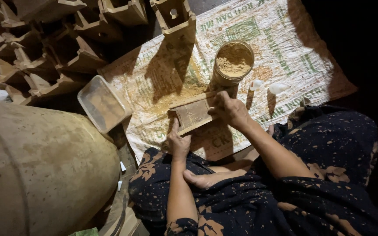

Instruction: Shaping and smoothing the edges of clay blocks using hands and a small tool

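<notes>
— Head view: what's in your grip?

— My left hand (pixel 178 143) clamps the wooden mould (pixel 193 113) at its lower-left corner, mid-frame over the printed sack (pixel 281 52). My right hand (pixel 229 109) presses curled on its right end.

— The step?

— Packing it, I'd judge. Next calls for powder from the round tub (pixel 234 61) just above.

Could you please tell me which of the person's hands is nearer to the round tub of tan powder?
Right. The right hand grips the mould's far end just below the tub; the left hand holds its near end, farther away.
</notes>
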